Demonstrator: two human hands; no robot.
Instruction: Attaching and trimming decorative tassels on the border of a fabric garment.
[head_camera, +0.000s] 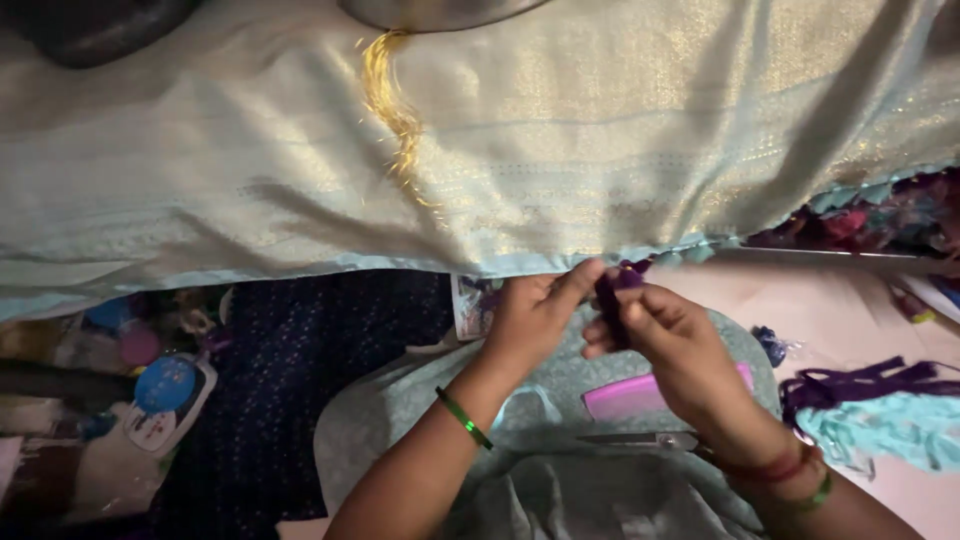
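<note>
I see my left hand (535, 315) and right hand (665, 345) meeting at centre frame, right under the hem of the pale blue-gold cloth (480, 170) that fills the upper half. Both sets of fingers are closed, pinching a small dark purple tassel (615, 290) at that hem; whether the tassel is already tied to the edge I cannot tell, since the fingers hide the join. The risk, as I judge it, is that the slippery cloth slides off its support toward the lower frame if I pull down too hard on the tassel, dragging the loose gold threads (392, 90) near the top with it. A loose pinch could also let the short strands fray or slip out. Just below my right hand lie a pink comb (620, 398) and scissors (640, 438); a dropped wrist could knock them, or catch a blade. Purple and teal yarn bundles (870, 405) sit at the right edge, well apart.
</note>
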